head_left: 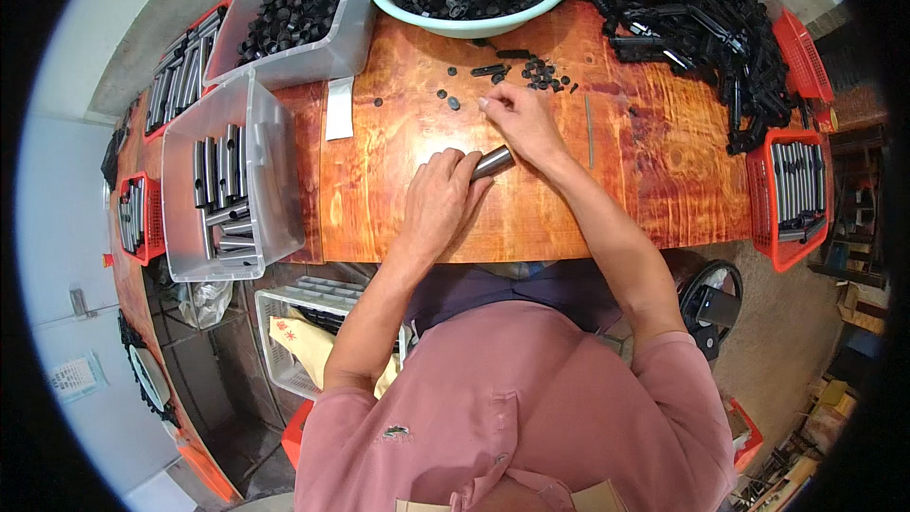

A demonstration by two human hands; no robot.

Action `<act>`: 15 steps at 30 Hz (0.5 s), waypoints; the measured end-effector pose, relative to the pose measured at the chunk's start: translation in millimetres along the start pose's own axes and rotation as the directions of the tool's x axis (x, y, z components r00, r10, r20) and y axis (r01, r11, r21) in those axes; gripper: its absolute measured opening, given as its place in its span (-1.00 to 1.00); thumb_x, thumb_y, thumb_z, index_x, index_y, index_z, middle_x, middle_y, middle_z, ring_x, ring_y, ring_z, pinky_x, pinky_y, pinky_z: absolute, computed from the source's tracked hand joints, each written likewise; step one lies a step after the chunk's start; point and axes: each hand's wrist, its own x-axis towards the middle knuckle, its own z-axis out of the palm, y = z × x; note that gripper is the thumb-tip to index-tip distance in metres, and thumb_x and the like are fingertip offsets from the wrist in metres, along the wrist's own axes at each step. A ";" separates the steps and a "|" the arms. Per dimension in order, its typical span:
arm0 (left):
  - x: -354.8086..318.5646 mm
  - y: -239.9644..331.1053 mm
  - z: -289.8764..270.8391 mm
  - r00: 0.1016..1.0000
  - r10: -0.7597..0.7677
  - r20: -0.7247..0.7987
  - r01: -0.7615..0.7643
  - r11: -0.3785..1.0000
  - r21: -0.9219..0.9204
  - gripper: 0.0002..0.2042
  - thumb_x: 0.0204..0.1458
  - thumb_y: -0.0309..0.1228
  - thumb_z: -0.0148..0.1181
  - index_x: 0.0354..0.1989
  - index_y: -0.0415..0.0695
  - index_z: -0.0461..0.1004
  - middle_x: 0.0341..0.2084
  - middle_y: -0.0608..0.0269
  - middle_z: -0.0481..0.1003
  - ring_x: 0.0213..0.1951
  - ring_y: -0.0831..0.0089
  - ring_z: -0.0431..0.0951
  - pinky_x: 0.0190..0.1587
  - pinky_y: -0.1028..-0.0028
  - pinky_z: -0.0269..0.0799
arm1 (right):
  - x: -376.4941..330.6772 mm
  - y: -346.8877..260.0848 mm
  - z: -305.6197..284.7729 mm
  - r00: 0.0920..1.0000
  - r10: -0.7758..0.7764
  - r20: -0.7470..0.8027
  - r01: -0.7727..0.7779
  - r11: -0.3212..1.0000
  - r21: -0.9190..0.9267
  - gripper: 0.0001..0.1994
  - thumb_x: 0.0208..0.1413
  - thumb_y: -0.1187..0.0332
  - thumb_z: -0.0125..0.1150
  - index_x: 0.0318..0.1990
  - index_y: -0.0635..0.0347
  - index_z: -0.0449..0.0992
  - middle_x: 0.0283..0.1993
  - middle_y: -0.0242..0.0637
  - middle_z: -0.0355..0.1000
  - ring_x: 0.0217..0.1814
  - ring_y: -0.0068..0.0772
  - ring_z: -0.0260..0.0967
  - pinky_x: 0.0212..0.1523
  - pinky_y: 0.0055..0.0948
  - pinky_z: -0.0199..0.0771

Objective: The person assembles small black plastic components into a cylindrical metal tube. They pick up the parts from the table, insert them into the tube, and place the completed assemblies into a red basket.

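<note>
My left hand (pixel 439 195) is closed around a short metal tube (pixel 493 162), whose shiny end sticks out to the right over the wooden table (pixel 645 180). My right hand (pixel 517 118) is just beyond that end, fingers pinched together near several small black caps (pixel 542 74) scattered on the table. Whether a cap is between the fingertips I cannot tell.
A green bowl (pixel 469 24) of black caps stands at the back, beside a clear bin (pixel 322 52) of black parts. A clear bin (pixel 227 185) with metal tubes is on the left, red baskets (pixel 791 194) of tubes right, a black parts pile (pixel 692 9) behind.
</note>
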 end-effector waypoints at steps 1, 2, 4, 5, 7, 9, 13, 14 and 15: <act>0.0 2.0 -1.5 1.000 0.006 0.018 -0.006 1.000 0.014 -0.65 0.00 -0.34 0.41 -0.05 -0.19 0.57 -0.28 0.07 0.50 -0.23 0.10 0.53 -0.20 0.22 0.47 | -2.0 1.1 -7.3 0.999 -0.016 -0.030 0.015 1.000 -0.017 -0.80 0.22 0.34 0.24 -0.29 0.34 0.58 -0.44 -0.39 0.47 -0.39 -0.61 0.32 -0.35 -0.49 0.33; 0.5 3.6 -2.7 0.999 0.011 0.035 -0.012 1.000 0.028 -0.65 0.01 -0.34 0.40 -0.04 -0.19 0.57 -0.28 0.07 0.50 -0.23 0.10 0.53 -0.20 0.22 0.48 | -1.8 8.3 -12.8 0.999 -0.033 -0.038 0.034 0.999 0.012 -0.81 0.22 0.35 0.25 -0.29 0.35 0.57 -0.43 -0.38 0.48 -0.39 -0.61 0.32 -0.35 -0.49 0.32; 2.2 2.9 -2.4 0.998 -0.014 0.064 0.011 0.999 0.043 -0.66 0.03 -0.33 0.38 -0.04 -0.19 0.56 -0.30 0.07 0.50 -0.26 0.07 0.53 -0.21 0.20 0.48 | -2.8 21.5 -17.8 0.997 -0.066 -0.036 0.068 0.995 0.068 -0.82 0.21 0.37 0.25 -0.30 0.37 0.56 -0.43 -0.36 0.48 -0.39 -0.59 0.32 -0.35 -0.48 0.32; 2.9 1.9 -2.0 0.997 -0.027 0.076 0.023 0.998 0.052 -0.67 0.04 -0.33 0.38 -0.04 -0.19 0.56 -0.31 0.07 0.50 -0.27 0.06 0.54 -0.22 0.20 0.49 | -5.0 24.7 -19.0 0.996 -0.081 -0.026 0.083 0.992 0.094 -0.82 0.20 0.38 0.26 -0.30 0.37 0.55 -0.43 -0.35 0.48 -0.39 -0.58 0.32 -0.35 -0.47 0.31; 5.9 1.0 -2.4 0.996 -0.058 0.068 0.055 0.997 0.051 -0.67 0.05 -0.31 0.37 -0.06 -0.21 0.54 -0.33 0.04 0.50 -0.30 0.05 0.55 -0.24 0.20 0.49 | -9.2 26.1 -19.3 0.990 -0.134 -0.032 0.136 0.987 0.085 -0.82 0.20 0.37 0.25 -0.29 0.37 0.55 -0.44 -0.30 0.48 -0.40 -0.53 0.34 -0.34 -0.44 0.33; 9.4 -0.4 -2.8 0.996 -0.086 0.009 0.087 0.995 -0.050 -0.66 0.08 -0.30 0.35 -0.04 -0.22 0.52 -0.36 0.03 0.51 -0.33 0.08 0.58 -0.27 0.22 0.51 | -14.6 22.5 -17.9 0.976 -0.209 -0.060 0.210 0.978 0.012 -0.80 0.21 0.35 0.24 -0.27 0.37 0.55 -0.44 -0.23 0.48 -0.42 -0.46 0.38 -0.32 -0.39 0.37; 5.3 -6.5 -3.4 0.923 -0.361 0.132 0.346 0.630 -0.696 -0.67 0.29 -0.26 0.15 0.06 -0.27 0.46 -0.41 0.14 0.54 -0.39 0.39 0.59 -0.33 0.39 0.55 | -17.8 16.9 -17.4 0.976 -0.209 -0.067 0.209 0.978 -0.009 -0.79 0.21 0.33 0.24 -0.28 0.36 0.56 -0.38 -0.23 0.48 -0.37 -0.40 0.39 -0.29 -0.38 0.37; 4.9 -6.9 -7.8 0.881 -0.388 0.272 0.422 0.380 -0.823 -0.67 0.32 -0.25 0.11 0.06 -0.27 0.45 -0.40 0.17 0.54 -0.41 0.43 0.58 -0.34 0.41 0.56 | -17.1 18.1 -17.1 0.971 -0.228 -0.071 0.226 0.973 -0.039 -0.79 0.21 0.33 0.24 -0.28 0.35 0.56 -0.38 -0.22 0.47 -0.36 -0.38 0.39 -0.29 -0.37 0.37; 4.1 -6.6 -12.6 0.833 -0.370 0.411 0.475 0.100 -0.874 -0.67 0.35 -0.24 0.06 0.07 -0.28 0.44 -0.39 0.20 0.53 -0.42 0.48 0.57 -0.35 0.43 0.56 | -16.1 20.7 -17.2 0.966 -0.247 -0.074 0.242 0.968 -0.068 -0.80 0.20 0.33 0.25 -0.28 0.35 0.57 -0.38 -0.21 0.46 -0.35 -0.37 0.39 -0.29 -0.35 0.36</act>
